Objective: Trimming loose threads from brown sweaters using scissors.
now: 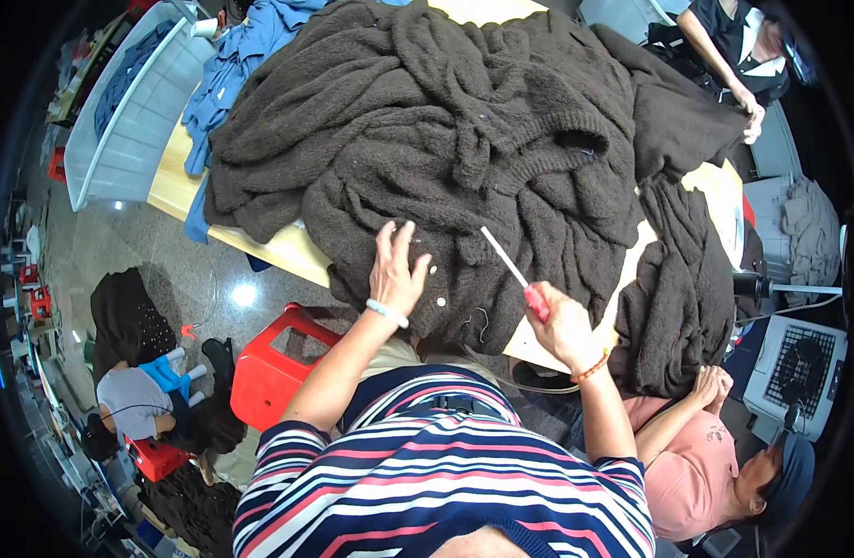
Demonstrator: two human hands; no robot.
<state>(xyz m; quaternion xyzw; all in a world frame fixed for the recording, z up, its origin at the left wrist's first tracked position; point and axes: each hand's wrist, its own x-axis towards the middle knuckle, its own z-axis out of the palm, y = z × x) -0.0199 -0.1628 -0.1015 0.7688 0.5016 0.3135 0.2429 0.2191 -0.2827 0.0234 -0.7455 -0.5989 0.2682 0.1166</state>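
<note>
A big heap of dark brown knitted garments (427,121) covers most of the table in front of me. My left hand (399,270) lies on the near edge of the heap, its fingers spread on the knit. In my right hand (567,325) is a screwdriver (536,298), gripped by its red handle. Its thin metal shaft points up and left over the knit, its tip close to the fabric. Just below my left hand a small white round piece (441,301) rests on the brown cloth. A pale loose thread (485,325) lies on the cloth nearby.
A red stool (269,367) stands left below the table (292,256). Blue garments (241,65) hang over the far left corner. A person in pink (687,465) sits close at my right; another (739,56) handles brown cloth at far right. Someone else sits lower left.
</note>
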